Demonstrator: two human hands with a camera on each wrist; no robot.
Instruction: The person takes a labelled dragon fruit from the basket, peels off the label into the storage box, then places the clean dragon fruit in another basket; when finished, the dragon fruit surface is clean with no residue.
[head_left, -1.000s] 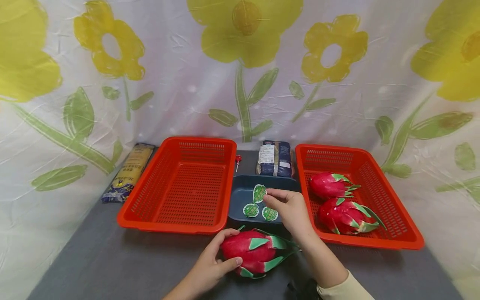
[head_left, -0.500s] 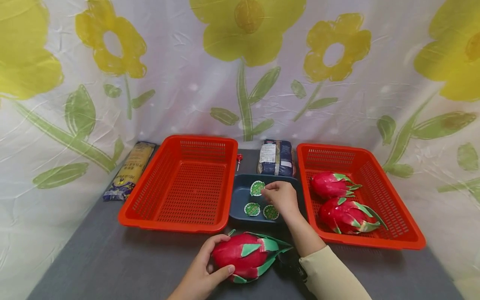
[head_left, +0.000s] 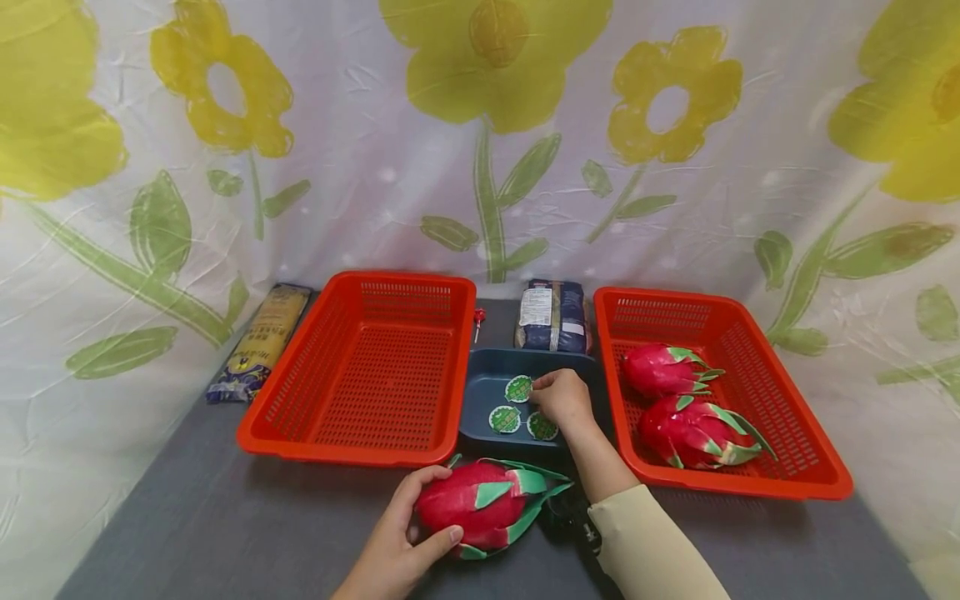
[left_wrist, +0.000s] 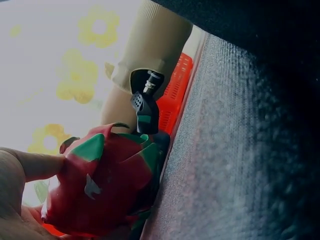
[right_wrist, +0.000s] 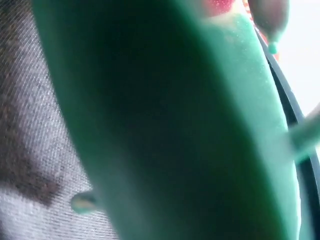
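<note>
My left hand (head_left: 405, 529) grips a dragon fruit (head_left: 480, 507) by its rounded end, just above the table, its green leaf tips pointing right. The left wrist view shows that dragon fruit (left_wrist: 107, 182) with my thumb and fingers around one side. Over the dark blue tray (head_left: 480, 367), my right hand (head_left: 562, 398) pinches the right edge of a round green sticker (head_left: 517, 388). Two more round stickers lie below it in the tray, one on the left (head_left: 505, 419), one on the right (head_left: 542, 426). A blurred green leaf (right_wrist: 165, 125) fills most of the right wrist view.
A red basket (head_left: 258, 425) stands left of the tray. Another red basket (head_left: 806, 483) on the right holds two dragon fruits (head_left: 693, 431). Behind lie a blue packet (head_left: 551, 317), a small red lollipop (head_left: 478, 320) and, far left, a yellow packet (head_left: 262, 342).
My left hand has shifted left with the dragon fruit. The right hand's sticker, tilted earlier, now looks flatter and sits lower in the tray than half a second ago.
</note>
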